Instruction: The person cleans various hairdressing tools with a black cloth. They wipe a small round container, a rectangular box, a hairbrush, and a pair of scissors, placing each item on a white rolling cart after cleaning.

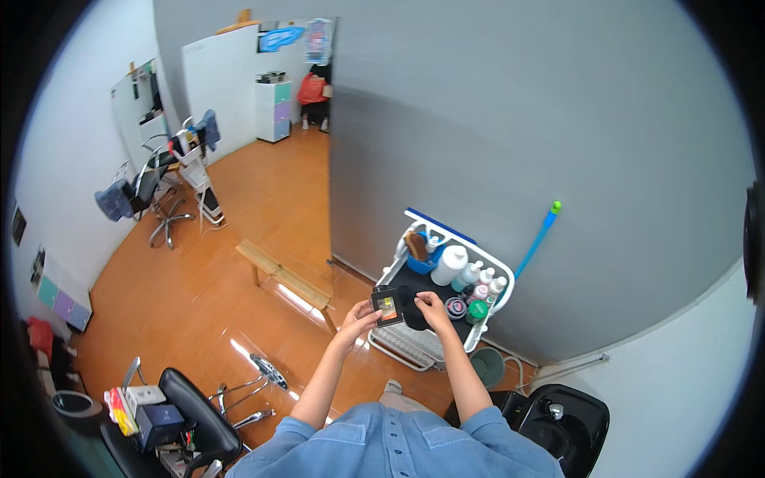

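Observation:
My left hand [360, 321] grips a small flat dark case [387, 307] with a picture label, its thumb on the front. My right hand [433, 309] is raised just to the right of it, fingertips pinched at the edge of a black item [413, 310] that hangs beside the case; whether it is cloth or a pouch I cannot tell. Beyond both hands stands a white trolley [503, 302] holding a large white bottle [449, 266], several smaller bottles, a green-lidded jar [477, 311], a round tub [455, 308] and a blue basket [423, 264] with a brush [415, 246].
A wooden bench [284, 276] stands ahead to the left. At lower left, a black salon chair [194, 397] holds boxes and packets. A black wash basin [556, 424] and a bucket [487, 367] are at lower right. A blue pole [537, 239] leans against the grey wall [526, 131].

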Demonstrator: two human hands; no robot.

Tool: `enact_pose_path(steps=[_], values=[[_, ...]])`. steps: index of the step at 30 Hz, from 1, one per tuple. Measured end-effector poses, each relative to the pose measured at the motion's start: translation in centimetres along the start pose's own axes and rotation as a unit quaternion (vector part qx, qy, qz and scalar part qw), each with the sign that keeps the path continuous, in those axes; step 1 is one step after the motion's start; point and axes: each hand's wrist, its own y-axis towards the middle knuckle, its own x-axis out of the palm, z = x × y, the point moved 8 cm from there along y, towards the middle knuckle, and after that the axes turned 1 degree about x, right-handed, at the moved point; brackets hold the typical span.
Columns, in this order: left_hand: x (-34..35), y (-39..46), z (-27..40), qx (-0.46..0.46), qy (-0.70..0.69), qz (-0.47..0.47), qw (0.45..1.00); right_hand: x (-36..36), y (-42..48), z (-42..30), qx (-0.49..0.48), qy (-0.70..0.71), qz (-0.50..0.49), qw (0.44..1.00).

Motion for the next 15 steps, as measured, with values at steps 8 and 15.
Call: enact_pose_path(steps=[8,15], values=[[3.3,6.0,-2.6,-0.043,0.008,0.031,0.999,0.6,4.8,7.1,0.250,-0.302,-0.025,0.920],[3.6,8.8,-2.6,-0.067,-0.015,0.032,0.997,0.2,8.2,15.1,0.234,-0.141,-0.041,0.961]])
